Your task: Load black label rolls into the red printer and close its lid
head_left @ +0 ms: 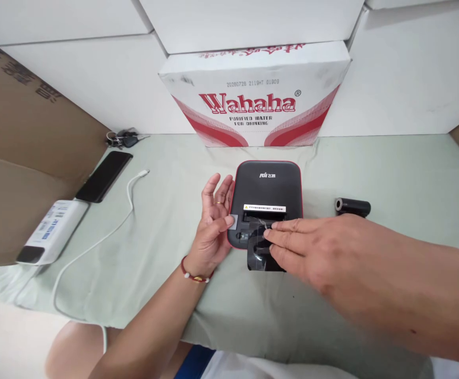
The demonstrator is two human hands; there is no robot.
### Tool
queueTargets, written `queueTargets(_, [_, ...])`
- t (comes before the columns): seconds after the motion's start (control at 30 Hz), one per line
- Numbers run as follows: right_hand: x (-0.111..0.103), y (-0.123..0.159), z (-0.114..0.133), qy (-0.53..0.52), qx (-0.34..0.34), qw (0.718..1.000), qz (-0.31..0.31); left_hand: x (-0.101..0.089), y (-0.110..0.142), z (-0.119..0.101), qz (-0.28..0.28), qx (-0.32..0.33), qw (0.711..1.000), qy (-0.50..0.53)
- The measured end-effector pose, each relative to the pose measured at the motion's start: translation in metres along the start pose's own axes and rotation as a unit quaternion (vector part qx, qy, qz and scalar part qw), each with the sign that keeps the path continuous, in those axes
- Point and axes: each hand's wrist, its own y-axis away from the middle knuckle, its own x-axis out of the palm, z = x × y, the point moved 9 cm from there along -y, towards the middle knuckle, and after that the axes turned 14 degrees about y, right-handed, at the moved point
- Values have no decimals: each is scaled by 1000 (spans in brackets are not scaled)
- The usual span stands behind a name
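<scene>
A black mini printer [267,184] with a red rim and FEIE lettering lies flat on the green cloth. My left hand [213,226] grips its left edge, thumb on a small grey patch of the top and fingers along the side. From around the printer's slot [261,216], a glossy black film [258,259] reaches past the near edge. My right hand [308,247] has its fingers close together on that film; the thumb is hidden beneath. A small black roll [353,206] with a hollow core lies right of the printer, just beyond my right hand.
Behind the printer stands a Wahaha water carton [253,100], backed by white boxes [407,79]. At left are a brown carton [24,147], keys [125,138], a black phone [103,176] and a white power bank [53,231]. A white cable [103,231] curves across the cloth.
</scene>
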Motion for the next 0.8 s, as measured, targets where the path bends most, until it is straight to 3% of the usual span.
queueTargets(0.2, [-5,-10,7,23,3,1000,-14,-3,-1,5,11,-34,999,16])
queueTargets(0.47, [-16,-23,9,6,6,1000,8,-5,-3,5,13,-13,1000,-1])
queueTargets(0.53, [-15,-34,-5,-10,47,998,42,-4,-3,8,18,-24,1000,2])
queueTargets(0.6, [-10,-46,-30,-17,133,989,68,-2,-2,12,24,-43,999,1])
queueTargets(0.7, [-2,-56,-70,3,270,962,47,0,-1,14,28,-54,998,-5])
queueTargets(0.8, [15,-59,-89,22,319,946,52,0,-1,15,25,-52,998,-7])
